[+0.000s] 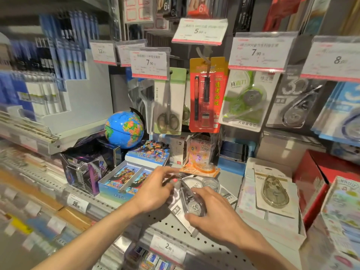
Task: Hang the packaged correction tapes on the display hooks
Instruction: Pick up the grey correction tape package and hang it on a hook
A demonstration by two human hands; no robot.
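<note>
Both hands low over the perforated shelf [175, 227], closed on one packaged tape [191, 199] lying flat there: left hand [155, 191] pinching its upper end, fingers curled over the card top; right hand [212, 213] gripping the lower end, thumb and fingers around the clear blister marked "30". More packs under and just behind it on the shelf, blurred. To the right, a white box [272, 227] with a grey 40 m tape pack [274, 190] resting on top, and red boxes [313, 180] beyond it. Up on the hooks, right of centre: a green tape pack [245, 100] under a 7.90 tag [259, 52], then a grey "30" pack [298, 102], matching the held one in look, then blue packs [341, 112] under an 8.00 tag [335, 59]. Left of those, a red pen card [206, 94] and scissors [168, 102] hanging. A globe [124, 129] and card boxes [124, 176] on the shelf behind the left hand. Left side of view smeared by motion blur.
</note>
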